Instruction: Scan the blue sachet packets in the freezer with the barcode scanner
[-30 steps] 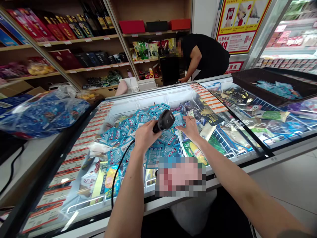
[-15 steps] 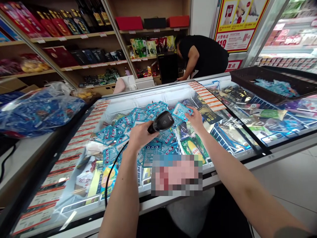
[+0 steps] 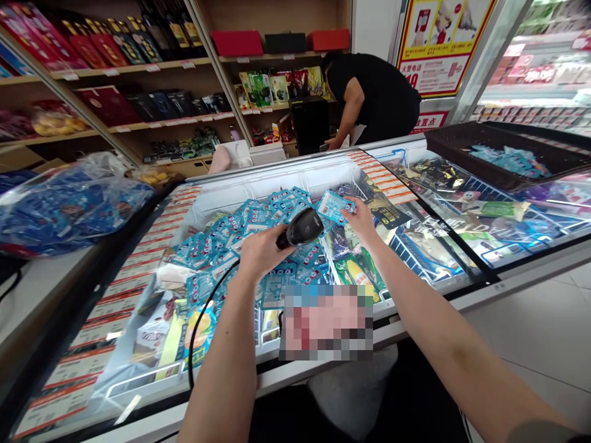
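Observation:
My left hand (image 3: 261, 255) is wrapped round the handle of a black barcode scanner (image 3: 302, 227), whose cable runs down past my left forearm. Between the fingers of my right hand (image 3: 362, 223) is a flat light-blue packet (image 3: 335, 206), its white barcode label facing up. The scanner's head points toward this packet, with a small gap between them. Below both hands a heap of similar blue packets (image 3: 249, 221) fills part of an open chest freezer (image 3: 318, 175). A pixelated patch hides something at the freezer's near edge.
A brown tray (image 3: 443, 144) with more blue packets rests on the freezer's right part. At left lies a clear plastic bag (image 3: 78, 209) of blue packages. Behind the freezer, a person in black (image 3: 373, 92) bends beside stocked shelves (image 3: 161, 67).
My right hand has shifted the packet slightly left, and its label shows more fully. The scanner stays close to where it was. The view has moved a little.

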A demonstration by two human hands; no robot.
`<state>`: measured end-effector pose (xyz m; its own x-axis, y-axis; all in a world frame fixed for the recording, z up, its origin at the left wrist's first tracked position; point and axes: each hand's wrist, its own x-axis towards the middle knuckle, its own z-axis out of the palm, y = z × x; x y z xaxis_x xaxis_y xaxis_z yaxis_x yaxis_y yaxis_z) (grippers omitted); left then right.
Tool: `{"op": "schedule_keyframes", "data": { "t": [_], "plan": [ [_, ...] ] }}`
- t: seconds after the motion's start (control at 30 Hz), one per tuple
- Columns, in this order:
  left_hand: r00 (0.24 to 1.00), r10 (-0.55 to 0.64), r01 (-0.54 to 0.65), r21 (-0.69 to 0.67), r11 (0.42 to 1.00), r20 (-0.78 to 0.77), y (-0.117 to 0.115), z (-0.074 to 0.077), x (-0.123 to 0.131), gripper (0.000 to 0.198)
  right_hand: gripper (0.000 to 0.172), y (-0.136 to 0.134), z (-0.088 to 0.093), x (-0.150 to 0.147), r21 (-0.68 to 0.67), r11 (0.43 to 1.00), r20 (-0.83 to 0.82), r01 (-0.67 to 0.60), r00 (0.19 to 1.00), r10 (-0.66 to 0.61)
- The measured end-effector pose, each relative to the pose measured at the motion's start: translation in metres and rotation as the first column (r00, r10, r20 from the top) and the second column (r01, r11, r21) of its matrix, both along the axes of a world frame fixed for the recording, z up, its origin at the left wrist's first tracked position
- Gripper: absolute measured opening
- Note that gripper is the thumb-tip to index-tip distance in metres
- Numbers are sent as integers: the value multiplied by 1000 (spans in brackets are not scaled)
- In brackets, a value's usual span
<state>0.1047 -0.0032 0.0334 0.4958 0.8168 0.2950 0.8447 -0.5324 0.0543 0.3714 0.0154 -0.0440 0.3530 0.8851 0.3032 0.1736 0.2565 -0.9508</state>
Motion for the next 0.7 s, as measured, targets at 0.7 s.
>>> {"op": "schedule_keyframes", "data": {
  "t": [0.7],
  "plan": [
    [998,-24,27,59,998,-54,-5,-5,6,40,47,1,-10,4,-18,1000,207,-24,978,27]
  ]
}}
